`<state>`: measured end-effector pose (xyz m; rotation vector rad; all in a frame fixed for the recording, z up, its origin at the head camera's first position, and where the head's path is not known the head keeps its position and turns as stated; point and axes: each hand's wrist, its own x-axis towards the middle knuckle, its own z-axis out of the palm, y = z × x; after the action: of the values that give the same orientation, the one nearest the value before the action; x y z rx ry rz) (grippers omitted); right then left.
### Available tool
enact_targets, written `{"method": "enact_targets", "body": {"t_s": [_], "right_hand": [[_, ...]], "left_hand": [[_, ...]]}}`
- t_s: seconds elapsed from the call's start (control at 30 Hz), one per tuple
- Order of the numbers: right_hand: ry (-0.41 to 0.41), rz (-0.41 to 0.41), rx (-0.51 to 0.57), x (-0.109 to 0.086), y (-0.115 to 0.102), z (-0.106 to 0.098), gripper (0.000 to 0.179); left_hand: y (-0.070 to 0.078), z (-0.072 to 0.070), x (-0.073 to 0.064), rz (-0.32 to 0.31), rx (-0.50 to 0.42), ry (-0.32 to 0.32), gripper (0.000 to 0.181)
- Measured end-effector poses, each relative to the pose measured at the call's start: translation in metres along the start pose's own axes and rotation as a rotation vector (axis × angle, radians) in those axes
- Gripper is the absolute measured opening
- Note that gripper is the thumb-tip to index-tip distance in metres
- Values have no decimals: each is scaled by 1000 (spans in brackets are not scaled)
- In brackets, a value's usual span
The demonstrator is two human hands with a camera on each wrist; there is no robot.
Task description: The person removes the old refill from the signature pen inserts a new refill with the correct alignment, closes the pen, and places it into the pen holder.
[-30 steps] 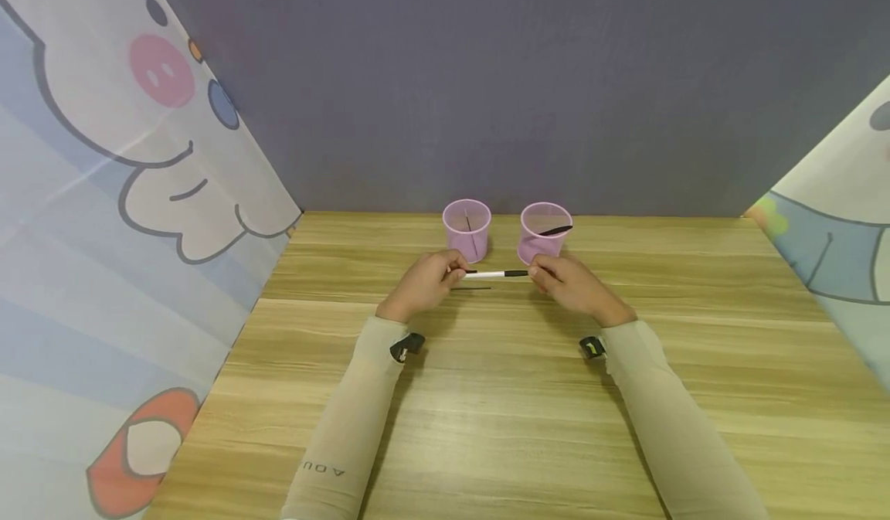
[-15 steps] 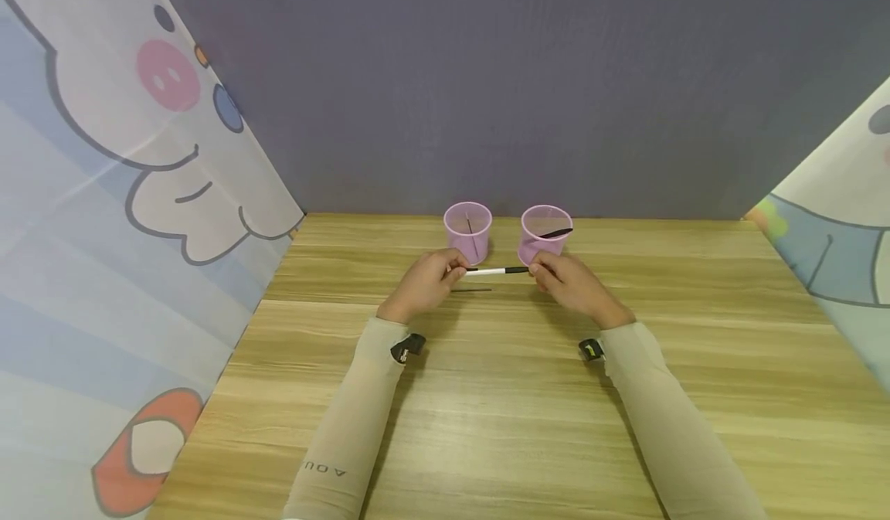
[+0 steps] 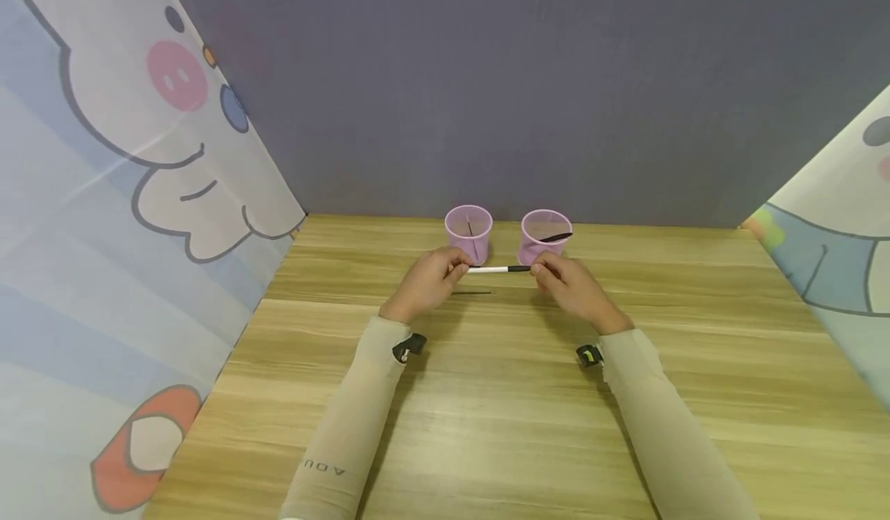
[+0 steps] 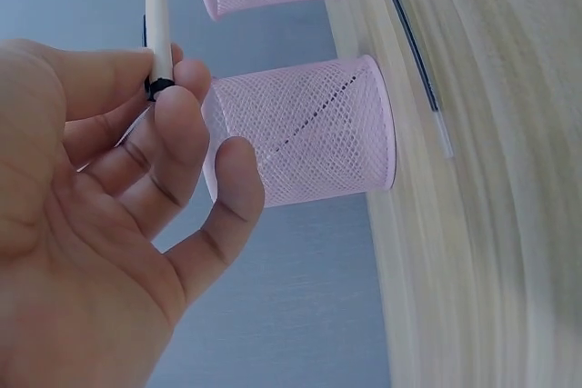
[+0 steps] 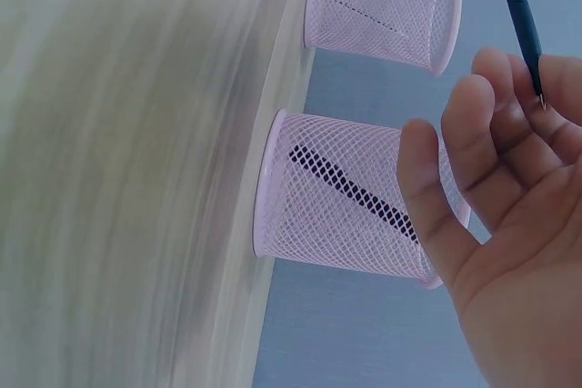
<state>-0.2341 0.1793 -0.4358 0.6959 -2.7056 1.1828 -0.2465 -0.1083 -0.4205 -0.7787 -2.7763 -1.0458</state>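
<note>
A ballpoint pen [image 3: 488,270] with a white barrel and black grip is stretched level between both hands. My left hand [image 3: 429,280] pinches its rear end between thumb and fingers, beside the black clip [image 4: 159,88]. At the other end, my right hand [image 3: 572,287] pinches the pen near its bare metal tip [image 5: 543,102]. Just behind the hands stand two pink mesh pen holders. A thin dark refill leans inside the left pen holder [image 4: 300,138], and a thicker black stick-like piece lies slanted in the right pen holder [image 5: 355,197].
A loose dark refill [image 4: 414,43] with a clear end lies on the wooden table [image 3: 473,427], in front of the left pen holder. Behind the table rises a dark grey wall [image 3: 528,87]. Cartoon-printed sheets [image 3: 90,273] flank both sides.
Both hands and the pen have shifted slightly up toward the pen holders' rims in the head view. Each hand's grip looks unchanged. The head view has tilted a little.
</note>
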Motion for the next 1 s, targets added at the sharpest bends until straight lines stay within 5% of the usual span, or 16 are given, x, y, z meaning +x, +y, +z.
{"method": "enact_targets", "body": {"t_s": [0.4, 1.0], "right_hand": [[36, -6, 58, -1, 4, -7, 24], [105, -12, 142, -1, 2, -16, 16]], "left_hand": [[2, -5, 7, 56, -26, 0, 16], [6, -11, 7, 46, -98, 22, 15]]}}
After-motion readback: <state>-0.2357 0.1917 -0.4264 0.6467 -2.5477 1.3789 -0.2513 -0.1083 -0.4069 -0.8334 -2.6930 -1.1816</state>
